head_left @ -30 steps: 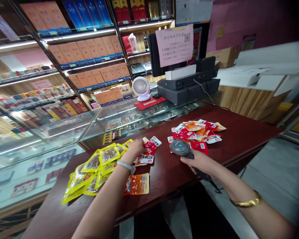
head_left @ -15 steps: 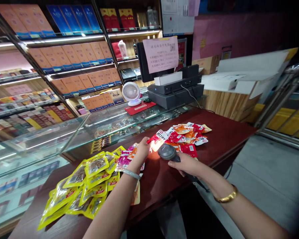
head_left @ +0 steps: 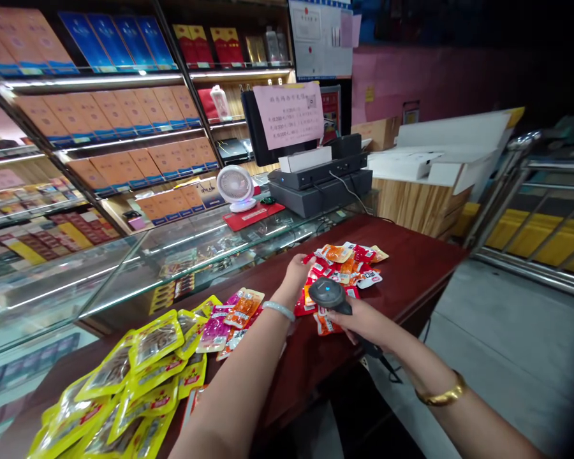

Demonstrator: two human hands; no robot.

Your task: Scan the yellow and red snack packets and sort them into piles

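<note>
With fingertips closed on the edge of a red snack packet (head_left: pixel 310 273), my left hand (head_left: pixel 298 270) is at the near left side of a pile of red, orange and white packets (head_left: pixel 351 258). My right hand (head_left: pixel 363 319) grips a black barcode scanner (head_left: pixel 327 293) by its handle. The scanner's head, showing a small blue light, hangs over the near packets and hides part of them. Left of my left forearm lie purple and orange packets (head_left: pixel 229 319). Yellow-edged clear snack bags (head_left: pixel 143 376) are heaped beyond them at the left.
These goods lie on a dark red counter (head_left: pixel 411 255). Behind it is a glass display case (head_left: pixel 182 245) with a small white fan (head_left: pixel 236 188) and a monitor (head_left: pixel 256 140) above a black cash drawer (head_left: pixel 316 194). Metal railings (head_left: pixel 536 210) stand at the right.
My left hand has moved right to the pile, and the scanner has shifted right along with it. The bright scanning glow on the packet is gone. The view has turned slightly right.
</note>
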